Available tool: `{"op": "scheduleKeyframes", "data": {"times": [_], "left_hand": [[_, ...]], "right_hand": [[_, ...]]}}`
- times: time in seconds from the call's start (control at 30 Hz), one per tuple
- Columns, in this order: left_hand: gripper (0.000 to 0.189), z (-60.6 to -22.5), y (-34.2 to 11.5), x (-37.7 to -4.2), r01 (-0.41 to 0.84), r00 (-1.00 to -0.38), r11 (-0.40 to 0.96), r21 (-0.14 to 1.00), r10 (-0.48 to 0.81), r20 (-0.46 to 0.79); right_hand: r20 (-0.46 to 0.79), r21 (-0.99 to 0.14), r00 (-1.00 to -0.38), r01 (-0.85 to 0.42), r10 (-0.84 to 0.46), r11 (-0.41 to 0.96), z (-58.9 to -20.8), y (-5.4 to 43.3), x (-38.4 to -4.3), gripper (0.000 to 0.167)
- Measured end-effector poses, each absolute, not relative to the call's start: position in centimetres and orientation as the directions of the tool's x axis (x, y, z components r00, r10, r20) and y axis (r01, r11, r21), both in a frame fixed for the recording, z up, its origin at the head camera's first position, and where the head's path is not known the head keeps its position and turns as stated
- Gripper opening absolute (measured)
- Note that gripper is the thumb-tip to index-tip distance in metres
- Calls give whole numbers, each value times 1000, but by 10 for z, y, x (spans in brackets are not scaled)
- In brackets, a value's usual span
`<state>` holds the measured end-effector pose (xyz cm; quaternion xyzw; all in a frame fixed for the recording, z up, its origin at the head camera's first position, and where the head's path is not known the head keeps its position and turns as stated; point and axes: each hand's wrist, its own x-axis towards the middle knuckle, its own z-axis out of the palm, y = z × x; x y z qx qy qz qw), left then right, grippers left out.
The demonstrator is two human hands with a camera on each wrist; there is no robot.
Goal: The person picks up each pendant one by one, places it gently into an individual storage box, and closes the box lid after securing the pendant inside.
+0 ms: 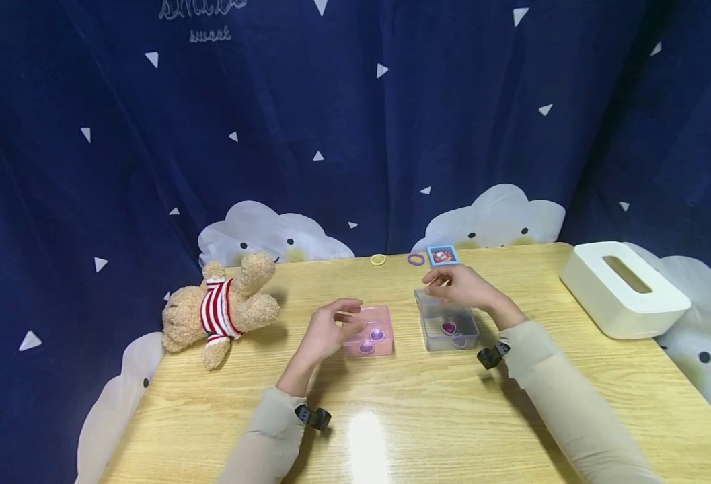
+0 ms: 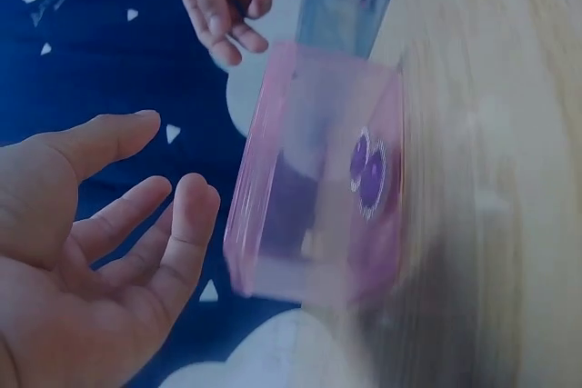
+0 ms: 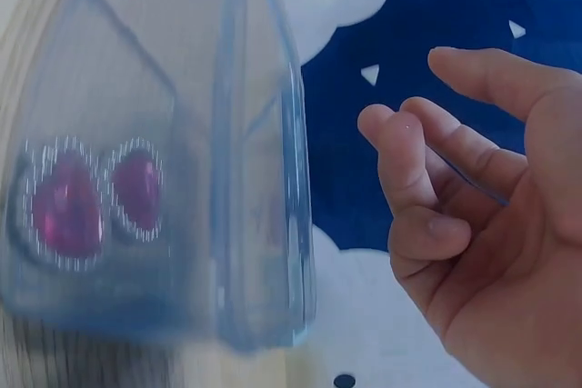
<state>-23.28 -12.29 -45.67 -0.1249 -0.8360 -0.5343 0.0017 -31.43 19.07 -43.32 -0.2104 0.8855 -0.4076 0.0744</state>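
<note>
My left hand [image 1: 329, 328] hovers over the left side of a clear pink plastic box [image 1: 375, 313]. Two purple oval gems with pale beaded edges [image 2: 370, 179] lie inside this box. In the left wrist view the fingers are loosely bent, with nothing between them. Above the far part of a clear bluish-grey box [image 1: 429, 310] is my right hand [image 1: 465, 288]. This box holds two magenta gems [image 3: 68, 206] with pale beaded edges. The right wrist view has the thumb apart from the loosely curled fingers, and no object in them.
Behind the boxes lie a yellow ring [image 1: 378, 255], a purple ring [image 1: 416, 255] and a small blue-framed square [image 1: 434, 250]. A teddy bear [image 1: 218, 310] in a striped shirt lies at the left. At the right stands a white tissue box [image 1: 591, 282]. A dark blue curtain [image 1: 355, 121] hangs behind the table.
</note>
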Motion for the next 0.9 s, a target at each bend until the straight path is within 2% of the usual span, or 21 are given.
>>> {"op": "scheduleKeyframes", "data": {"times": [0.27,0.47,0.73,0.9], "left_hand": [[39,-456,-88,-231,209,-961,370,905,251,119],[38,-460,-61,-228,162,-966,346,924,246,77],[41,-461,-31,-226,265,-946,451,852,293,139],[41,-461,-17,-227,253,-947,491,834,300,112]], "right_hand": [[10,-742,-944,-227,-329,631,-438,214,-320,29],[-47,-758,-964,-137,-263,637,-448,233,-326,33],[-94,-743,-976,-64,-198,666,-462,249,-334,32],[-117,-744,-973,-45,-197,666,-465,251,-335,31]]}}
